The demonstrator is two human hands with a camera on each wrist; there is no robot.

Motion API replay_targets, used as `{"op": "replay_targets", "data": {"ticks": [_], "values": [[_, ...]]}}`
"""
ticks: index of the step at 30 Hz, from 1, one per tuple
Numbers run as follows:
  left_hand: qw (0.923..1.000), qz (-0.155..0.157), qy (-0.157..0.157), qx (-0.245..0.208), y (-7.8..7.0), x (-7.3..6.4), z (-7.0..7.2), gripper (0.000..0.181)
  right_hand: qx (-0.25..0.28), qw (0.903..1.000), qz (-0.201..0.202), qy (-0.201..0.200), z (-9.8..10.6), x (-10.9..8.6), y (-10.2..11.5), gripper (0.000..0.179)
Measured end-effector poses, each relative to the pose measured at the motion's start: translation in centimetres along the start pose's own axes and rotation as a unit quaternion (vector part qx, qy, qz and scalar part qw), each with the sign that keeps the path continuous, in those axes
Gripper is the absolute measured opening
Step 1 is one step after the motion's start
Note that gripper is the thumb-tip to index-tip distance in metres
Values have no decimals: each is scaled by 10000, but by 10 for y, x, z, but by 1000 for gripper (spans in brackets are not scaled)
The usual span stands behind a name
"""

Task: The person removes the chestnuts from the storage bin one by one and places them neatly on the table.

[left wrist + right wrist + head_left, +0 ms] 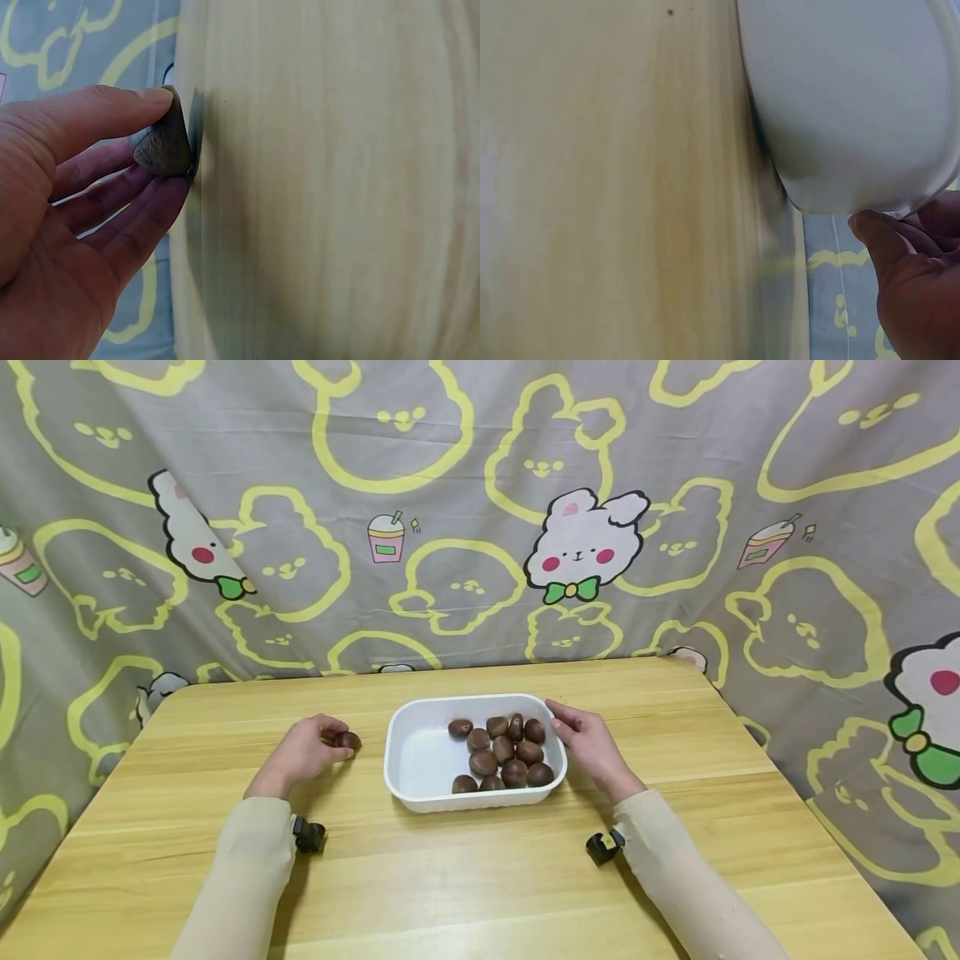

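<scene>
My left hand (306, 750) pinches one brown chestnut (348, 741) between thumb and fingers, to the left of a white plastic tray (423, 802). In the left wrist view the chestnut (163, 146) sits between the thumb tip and the fingertips, close to the tabletop. Several loose chestnuts (503, 749) lie in the right part of the tray; its left part shows bare white bottom. At the tray's right end, my right hand (590, 742) holds the rim near the far corner. The right wrist view shows the thumb against the outer wall of the tray (847, 105).
The tray stands on a light wooden table (465, 885). A patterned grey curtain (465, 510) hangs behind the table and along its sides. Small black cameras (307, 835) are worn at both wrists.
</scene>
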State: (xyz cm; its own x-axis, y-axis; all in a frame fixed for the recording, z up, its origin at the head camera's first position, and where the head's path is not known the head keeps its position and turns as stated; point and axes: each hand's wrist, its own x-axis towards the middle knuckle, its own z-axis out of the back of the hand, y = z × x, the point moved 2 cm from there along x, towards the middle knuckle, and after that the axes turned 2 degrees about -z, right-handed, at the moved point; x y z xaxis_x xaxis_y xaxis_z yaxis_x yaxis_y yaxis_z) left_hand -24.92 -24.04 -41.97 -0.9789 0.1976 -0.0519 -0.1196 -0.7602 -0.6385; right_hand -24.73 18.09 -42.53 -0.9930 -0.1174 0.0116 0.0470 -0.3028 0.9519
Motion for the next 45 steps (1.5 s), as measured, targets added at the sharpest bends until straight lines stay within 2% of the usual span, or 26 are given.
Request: {"op": "replay_targets", "data": {"ticks": [4,17,22,26,29,33,36,40,45], "values": [[9999,-98,-18,39,-1,0,-1,42,-16,10000,-18,-7,0,0,0,40],[9995,-27,47,314,-1,0,-4,43,-13,10000,3,20,-1,-1,-2,40],[9997,-27,17,236,-1,-2,-3,47,13,10000,-26,22,-2,0,-3,40],[9999,44,-125,18,-6,-5,0,46,-7,10000,-71,38,-1,1,-4,40],[9990,-98,-376,-201,-15,-6,4,43,-32,9999,-105,43,-1,1,-4,40],[9949,-593,-711,-395,-37,-5,8,39,-33,9999,-149,52,0,1,-4,40],[9908,-914,-823,-562,-56,-5,6,35,-18,9998,-174,67,0,1,-4,41],[9846,-1307,-783,-854,-79,-5,-3,31,-17,9998,-168,72,0,0,-3,41],[9781,-1684,-495,-1118,-105,-5,-21,29,65,9998,-161,98,1,-1,0,41]]}}
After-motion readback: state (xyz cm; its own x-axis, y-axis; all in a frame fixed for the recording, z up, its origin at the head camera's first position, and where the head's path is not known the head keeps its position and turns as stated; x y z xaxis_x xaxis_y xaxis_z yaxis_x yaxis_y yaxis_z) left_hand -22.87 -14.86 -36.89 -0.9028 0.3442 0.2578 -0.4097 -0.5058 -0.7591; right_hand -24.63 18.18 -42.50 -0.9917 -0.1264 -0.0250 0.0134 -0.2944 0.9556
